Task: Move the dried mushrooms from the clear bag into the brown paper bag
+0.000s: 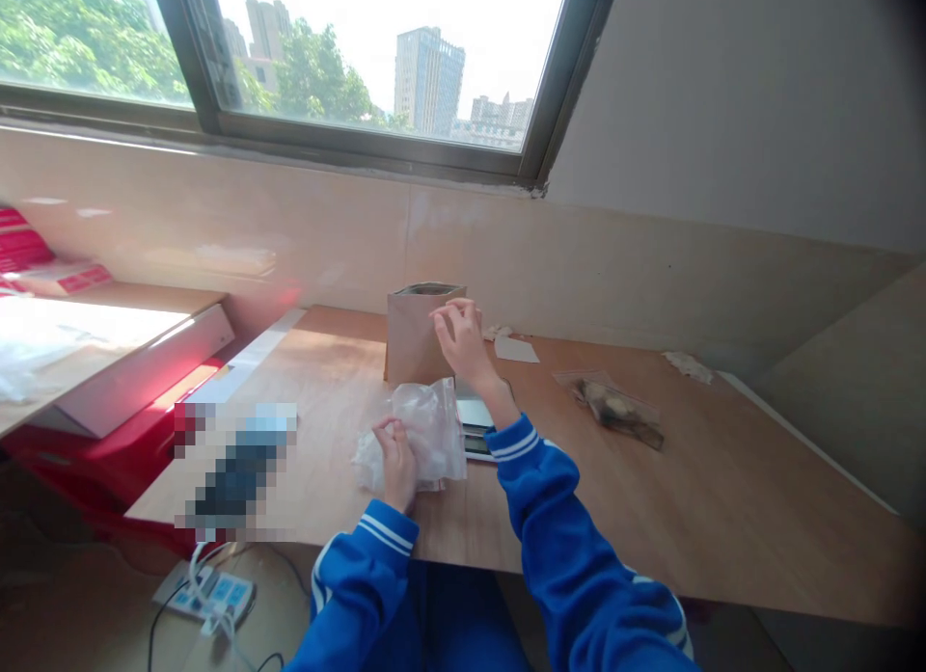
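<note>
The left hand (396, 463) gripped a plastic bag (426, 439) at center, while the right hand's (463, 342) fingers curled narrowly, empty, beside the upright kraft pouch (414, 339), which a careless bump could topple.

One left hand (395, 463), one right hand (461, 342), one paper bag (412, 339), two plastic bags (426, 441) (614, 410), one scale (474, 414), one power strip (206, 595).
</note>
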{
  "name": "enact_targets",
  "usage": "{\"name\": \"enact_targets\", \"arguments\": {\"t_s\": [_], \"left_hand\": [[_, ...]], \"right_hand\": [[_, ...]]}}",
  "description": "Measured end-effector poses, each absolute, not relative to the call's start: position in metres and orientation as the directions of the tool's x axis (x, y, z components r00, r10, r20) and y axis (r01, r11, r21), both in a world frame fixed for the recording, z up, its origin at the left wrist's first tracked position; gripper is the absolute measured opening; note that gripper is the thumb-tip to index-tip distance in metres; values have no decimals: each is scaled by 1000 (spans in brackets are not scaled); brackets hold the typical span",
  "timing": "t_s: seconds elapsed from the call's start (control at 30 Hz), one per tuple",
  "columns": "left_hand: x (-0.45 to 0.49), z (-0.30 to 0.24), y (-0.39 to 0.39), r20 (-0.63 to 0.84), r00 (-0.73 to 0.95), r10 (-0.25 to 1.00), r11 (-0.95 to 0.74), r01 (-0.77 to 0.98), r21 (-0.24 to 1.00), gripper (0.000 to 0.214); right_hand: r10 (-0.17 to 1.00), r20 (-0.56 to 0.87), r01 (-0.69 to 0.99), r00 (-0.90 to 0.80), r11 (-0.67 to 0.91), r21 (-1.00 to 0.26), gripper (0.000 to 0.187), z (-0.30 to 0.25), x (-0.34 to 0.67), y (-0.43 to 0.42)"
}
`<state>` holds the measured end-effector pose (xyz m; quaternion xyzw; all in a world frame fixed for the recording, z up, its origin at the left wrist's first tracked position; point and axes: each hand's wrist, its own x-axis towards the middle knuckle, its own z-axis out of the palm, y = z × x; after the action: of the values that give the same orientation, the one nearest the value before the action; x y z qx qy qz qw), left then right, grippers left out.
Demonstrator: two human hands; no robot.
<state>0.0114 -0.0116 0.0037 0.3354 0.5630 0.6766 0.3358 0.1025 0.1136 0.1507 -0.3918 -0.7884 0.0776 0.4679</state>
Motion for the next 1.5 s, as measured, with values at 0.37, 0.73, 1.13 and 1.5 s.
{"name": "enact_targets", "arguments": {"t_s": [0.37, 0.73, 1.13, 1.5], "left_hand": [[23, 2, -19, 352, -442, 825, -309, 168, 936, 24], [13, 44, -31, 229, -213, 950, -180, 225, 958, 31], [38, 61, -29, 229, -195, 954, -217, 79, 973, 34], [-28, 61, 1, 234, -393, 889, 7, 522, 853, 34]], "right_hand": [[972, 126, 118, -197, 151, -981, 45, 61, 160, 19], [939, 162, 21, 304, 163, -986, 45, 59, 160, -6], [993, 46, -86, -106, 37, -996, 41, 53, 177, -26], [885, 385, 515, 262, 209, -832, 30, 16, 273, 6]]}}
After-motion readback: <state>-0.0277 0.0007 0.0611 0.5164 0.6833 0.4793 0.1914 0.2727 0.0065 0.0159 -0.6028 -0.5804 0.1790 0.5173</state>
